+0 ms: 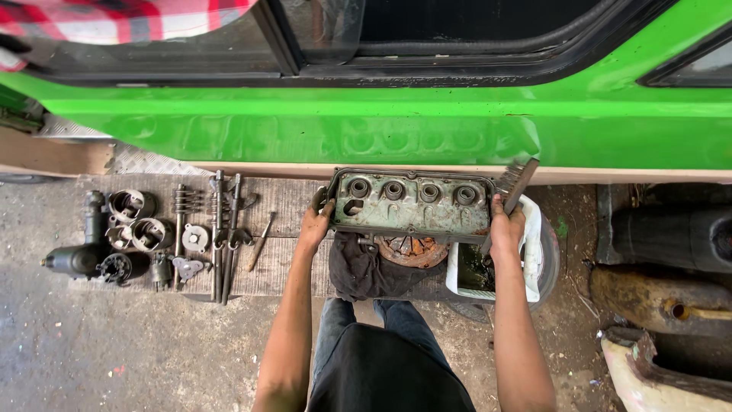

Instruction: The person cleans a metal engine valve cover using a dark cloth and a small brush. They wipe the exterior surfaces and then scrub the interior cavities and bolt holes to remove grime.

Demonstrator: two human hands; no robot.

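Rusty disc (412, 250) partly hidden; tub (474, 268) contents unclear.

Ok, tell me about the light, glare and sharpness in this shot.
Head view: soft, even daylight with faint shadows; mild sheen on the green vehicle panel, no harsh glare; the cylinder head in the left hand and right hand is sharp; wide-lens bending shows at the edges.

Both forearms are bare, with no sleeves, watch or gloves showing. The hands, left (314, 226) and right (506, 229), are smeared with dark grease. At lower centre of the frame, blue jeans and a black garment.
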